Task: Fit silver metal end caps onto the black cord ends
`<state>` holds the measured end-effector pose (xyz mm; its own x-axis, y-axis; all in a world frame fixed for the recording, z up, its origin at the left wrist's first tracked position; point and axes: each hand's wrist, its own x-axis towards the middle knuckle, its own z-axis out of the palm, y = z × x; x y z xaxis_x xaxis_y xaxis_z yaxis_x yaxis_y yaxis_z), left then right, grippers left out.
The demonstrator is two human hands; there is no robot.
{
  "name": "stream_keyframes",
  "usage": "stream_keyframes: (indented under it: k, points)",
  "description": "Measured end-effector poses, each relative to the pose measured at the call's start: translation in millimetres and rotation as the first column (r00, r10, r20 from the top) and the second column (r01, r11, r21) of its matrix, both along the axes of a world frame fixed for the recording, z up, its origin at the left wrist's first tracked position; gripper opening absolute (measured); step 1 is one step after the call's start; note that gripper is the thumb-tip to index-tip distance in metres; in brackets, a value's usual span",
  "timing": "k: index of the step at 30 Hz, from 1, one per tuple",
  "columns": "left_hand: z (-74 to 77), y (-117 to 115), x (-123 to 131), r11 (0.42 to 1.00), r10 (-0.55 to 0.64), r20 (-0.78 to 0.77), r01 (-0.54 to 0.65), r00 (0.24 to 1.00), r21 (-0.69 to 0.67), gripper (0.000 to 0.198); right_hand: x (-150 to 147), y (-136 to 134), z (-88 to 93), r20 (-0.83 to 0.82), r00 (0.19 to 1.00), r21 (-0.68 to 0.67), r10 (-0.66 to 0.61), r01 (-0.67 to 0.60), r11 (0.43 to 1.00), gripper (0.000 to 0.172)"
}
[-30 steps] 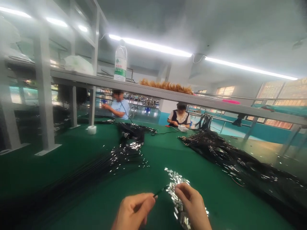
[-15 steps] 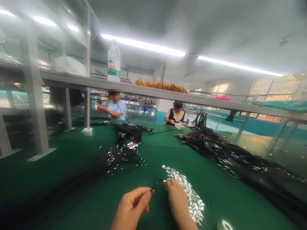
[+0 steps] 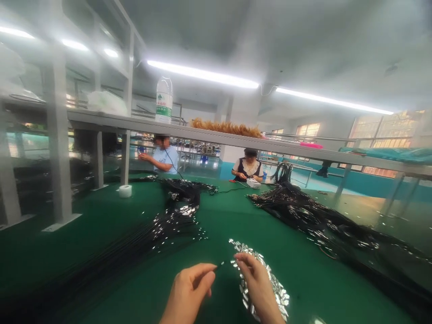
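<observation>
My left hand [image 3: 189,292] pinches the end of a thin black cord [image 3: 219,265] between thumb and forefinger, low in the middle of the view. My right hand [image 3: 258,288] rests its fingertips on a pile of small silver metal sleeves [image 3: 270,283] lying on the green table [image 3: 108,252]. Whether the right fingers pinch one sleeve is unclear. The cord tip points at the right hand's fingers, a small gap apart.
A spread of black cords with silver tips [image 3: 168,220] lies left of centre; a bigger heap [image 3: 320,220] runs along the right. A tape roll [image 3: 125,191] stands by the shelf posts. A bottle [image 3: 164,100] stands on the overhead shelf. Two people [image 3: 164,155] [image 3: 249,165] work at the far end.
The view has shifted slightly. My right hand has slid a little right over the sleeve pile, and less of the cord now sticks out of my left hand.
</observation>
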<state>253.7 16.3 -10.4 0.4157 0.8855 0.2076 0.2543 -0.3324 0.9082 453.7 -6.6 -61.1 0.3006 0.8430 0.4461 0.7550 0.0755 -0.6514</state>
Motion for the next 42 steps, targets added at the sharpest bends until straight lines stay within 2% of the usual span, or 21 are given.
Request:
stream_keyframes:
  k: [2, 3, 5, 6, 7, 9, 15, 24, 27, 30, 32, 35, 38, 40, 42]
  points:
    - [-3.3, 1.4, 1.6, 1.0, 0.005, -0.013, -0.005, 1.0, -0.006, 0.034, -5.1, -4.7, 1.4, -0.207, 0.97, 0.045, 0.129, -0.122, 0.992, 0.027]
    - [-4.5, 1.4, 2.4, 1.0, 0.005, -0.019, -0.005, 1.0, 0.0, 0.033, -8.7, -6.6, 2.2, -0.347, 0.917, 0.079, 0.198, -0.181, 0.98, 0.028]
    - [-5.7, 0.5, 3.6, 1.0, 0.005, -0.033, -0.004, 0.999, 0.024, 0.031, -16.2, -9.4, 5.0, -0.61, 0.729, 0.156, 0.309, -0.272, 0.95, 0.031]
    - [-5.6, -0.4, 3.7, 0.999, 0.009, -0.043, -0.007, 0.999, 0.041, 0.029, -19.4, -10.4, 7.0, -0.689, 0.64, 0.185, 0.339, -0.297, 0.937, 0.032]
    - [-5.0, -1.3, 3.6, 0.998, 0.015, -0.051, -0.012, 0.999, 0.06, 0.028, -21.9, -11.2, 9.3, -0.726, 0.591, 0.2, 0.352, -0.308, 0.93, 0.032]
    - [-3.0, -2.9, 2.9, 0.995, 0.018, -0.059, -0.013, 0.998, 0.097, 0.026, -24.5, -12.8, 14.4, -0.748, 0.563, 0.21, 0.351, -0.301, 0.93, 0.031]
    - [-0.4, -4.1, 0.7, 0.987, -0.003, -0.073, 0.015, 0.997, 0.158, 0.023, -24.1, -17.2, 23.6, -0.765, 0.567, 0.206, 0.305, -0.234, 0.95, 0.031]
    - [1.8, -5.7, -0.7, 0.986, 0.0, -0.09, 0.015, 0.996, 0.166, 0.024, -23.4, -17.9, 21.7, -0.767, 0.566, 0.193, 0.304, -0.248, 0.949, 0.029]
    - [4.4, -6.0, -1.1, 0.988, -0.014, -0.086, 0.027, 0.996, 0.15, 0.025, -22.2, -20.4, 23.4, -0.682, 0.655, 0.207, 0.325, -0.253, 0.945, 0.025]
    - [6.5, -8.4, -3.3, 0.986, -0.036, -0.106, 0.053, 0.994, 0.156, 0.024, -21.5, -24.4, 27.4, -0.479, 0.808, 0.244, 0.342, -0.252, 0.937, 0.017]
    - [7.8, -10.5, -5.1, 0.988, -0.049, -0.13, 0.067, 0.99, 0.14, 0.024, -21.2, -27.1, 30.2, -0.328, 0.881, 0.259, 0.341, -0.264, 0.929, 0.01]
    - [7.8, -11.1, -6.5, 0.994, -0.082, -0.115, 0.09, 0.99, 0.065, 0.019, -20.2, -31.0, 34.0, -0.199, 0.925, 0.235, 0.324, -0.276, 0.932, 0.009]
    - [1.3, -6.3, -5.9, 0.989, -0.138, -0.001, 0.138, 0.99, -0.061, 0.012, -19.3, -34.7, 37.7, -0.171, 0.923, 0.22, 0.344, -0.305, 0.927, 0.008]
    - [-6.6, -1.5, -4.6, 0.948, -0.223, 0.095, 0.239, 0.97, -0.209, 0.016, -19.7, -37.1, 40.0, -0.158, 0.917, 0.222, 0.367, -0.329, 0.918, 0.008]
    - [-14.6, 1.6, -2.7, 0.874, -0.314, 0.164, 0.353, 0.935, -0.335, 0.026, -21.5, -39.0, 41.9, -0.148, 0.921, 0.218, 0.36, -0.324, 0.92, 0.008]
